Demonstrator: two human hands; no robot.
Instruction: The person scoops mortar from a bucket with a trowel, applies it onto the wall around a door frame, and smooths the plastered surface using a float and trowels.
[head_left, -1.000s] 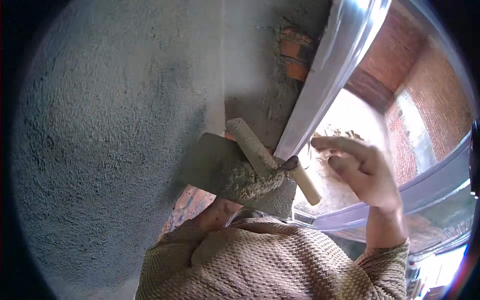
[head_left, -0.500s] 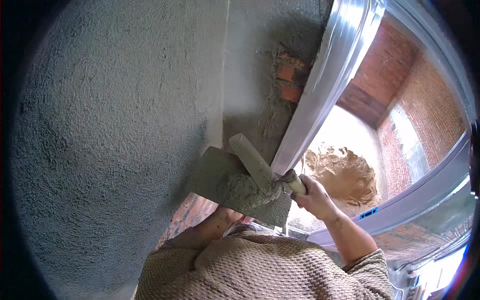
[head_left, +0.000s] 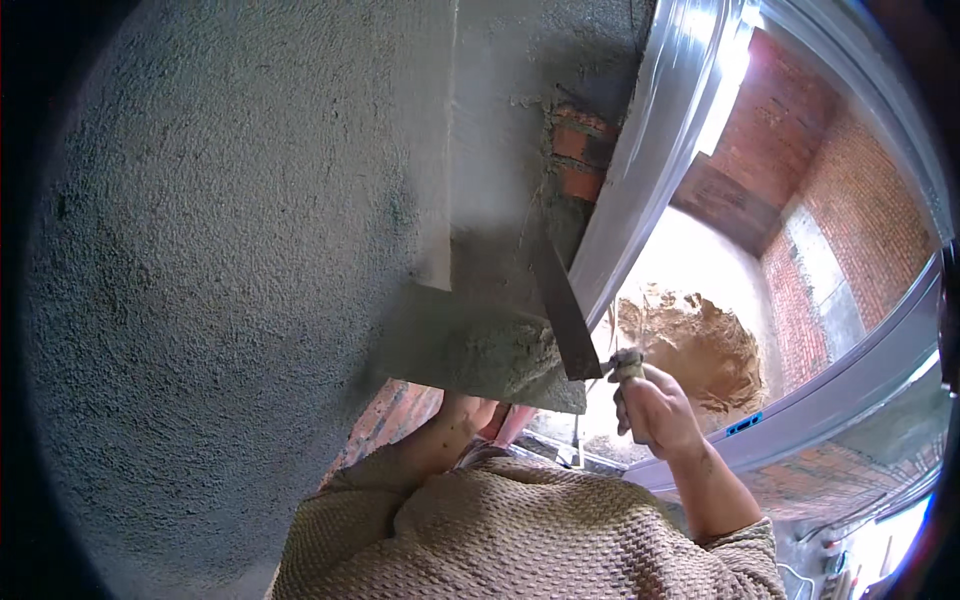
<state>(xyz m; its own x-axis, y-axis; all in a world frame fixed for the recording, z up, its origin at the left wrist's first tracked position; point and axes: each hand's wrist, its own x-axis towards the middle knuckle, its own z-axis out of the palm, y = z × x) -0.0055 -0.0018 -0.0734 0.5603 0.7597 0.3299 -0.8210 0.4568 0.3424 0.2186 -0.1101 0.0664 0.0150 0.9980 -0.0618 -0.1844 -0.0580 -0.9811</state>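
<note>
My right hand (head_left: 657, 405) is wrapped round the handle of a plastering trowel (head_left: 566, 315). Its long narrow blade is tilted up toward the bare strip of wall. Under the blade a flat mortar hawk (head_left: 425, 325) is held out level, its far edge by the wall corner. Grey wet mortar (head_left: 515, 355) lies heaped on its right half. My left hand (head_left: 470, 412) is below the hawk and bears it; the board hides most of the fingers and the grip.
A rough grey plastered wall (head_left: 230, 270) fills the left. Beyond the corner, exposed bricks (head_left: 575, 160) show beside a film-covered window frame (head_left: 650, 150). Through the opening lie a heap of sand (head_left: 700, 345) and brick walls (head_left: 880, 200). A small blue level (head_left: 743, 424) sits on the frame's lower rail.
The trowel has left the mortar, and its blade has turned nearly edge-on. My right hand has moved slightly right and down. The hawk sits a little higher and more level, with less mortar heaped up.
</note>
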